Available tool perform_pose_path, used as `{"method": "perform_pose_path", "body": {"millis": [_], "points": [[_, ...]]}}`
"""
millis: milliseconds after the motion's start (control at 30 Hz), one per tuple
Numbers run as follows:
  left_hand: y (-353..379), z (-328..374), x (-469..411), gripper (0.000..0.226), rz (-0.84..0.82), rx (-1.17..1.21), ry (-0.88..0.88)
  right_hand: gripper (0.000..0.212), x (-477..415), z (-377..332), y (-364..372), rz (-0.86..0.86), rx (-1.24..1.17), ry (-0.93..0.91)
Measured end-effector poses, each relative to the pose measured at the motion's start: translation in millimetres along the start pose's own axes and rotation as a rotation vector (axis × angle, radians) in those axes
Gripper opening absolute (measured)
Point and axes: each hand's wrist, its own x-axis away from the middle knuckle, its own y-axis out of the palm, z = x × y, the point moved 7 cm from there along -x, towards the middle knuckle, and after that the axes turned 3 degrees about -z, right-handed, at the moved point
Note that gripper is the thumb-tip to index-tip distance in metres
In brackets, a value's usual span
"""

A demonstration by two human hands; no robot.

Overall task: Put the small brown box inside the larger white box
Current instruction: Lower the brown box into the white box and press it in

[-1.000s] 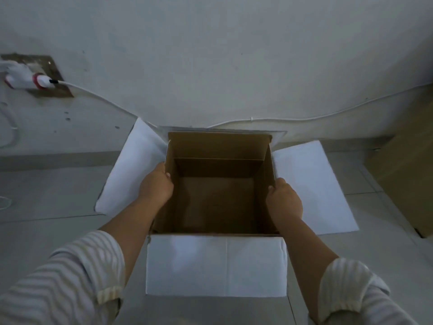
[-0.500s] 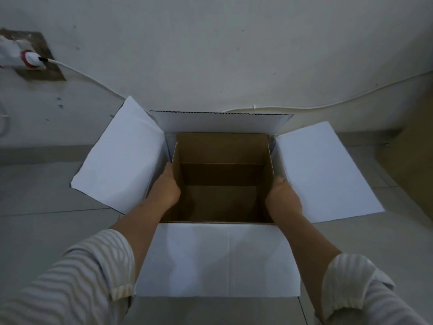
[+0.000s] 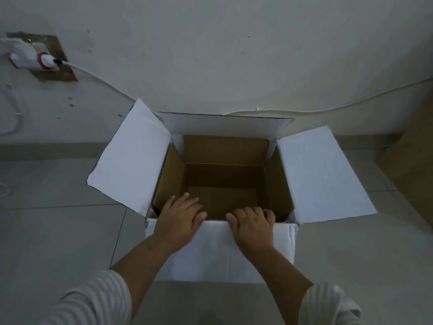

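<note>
Brown box (image 3: 225,181) sits open-topped inside the white box (image 3: 131,158) on the floor (image 3: 58,231), just ahead of both hands. Half a second earlier the hands gripped its side walls; now the left hand (image 3: 180,216) and right hand (image 3: 253,224) lie empty, fingers spread, on the near rim. No writing shows.

Brown box (image 3: 225,184) interior open from above; white flaps (image 3: 131,158) splayed outward, clear of the opening.
</note>
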Motion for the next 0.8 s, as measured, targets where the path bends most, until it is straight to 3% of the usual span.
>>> {"method": "perform_pose_path", "body": {"millis": [67, 200, 333, 500, 600, 733, 800], "points": [[0.8, 2.0, -3.8, 0.088, -0.068, 0.006, 0.003, 0.058, -1.0, 2.5, 2.5, 0.006, 0.03, -0.018], [5.4, 8.2, -16.9, 0.068, -0.146, -0.06, 0.003, 0.055, -7.4, 11.7, 1.3, -0.024, 0.051, 0.013], [3.8, 9.3, -27.1, 0.093, -0.074, -0.011, 0.051, 0.047, -17.4, 15.8, 0.0, -0.079, 0.083, 0.06], [8.4, 17.3, -51.3, 0.053, -0.091, -0.014, 0.113, 0.048, -28.2, 28.1, -1.7, -0.078, 0.071, 0.15], [8.8, 14.7, -57.3, 0.052, -0.076, -0.014, 0.117, 0.046, -35.6, 29.6, -3.2, -0.094, 0.055, 0.146], [10.4, 13.9, -58.3, 0.057, -0.02, -0.032, 0.094, 0.049, -39.3, 32.8, -2.3, -0.02, 0.087, 0.102], [12.2, 14.3, -59.4, 0.067, 0.028, -0.053, 0.087, 0.06, -39.2, 33.9, -3.7, 0.095, 0.115, 0.055]]}}
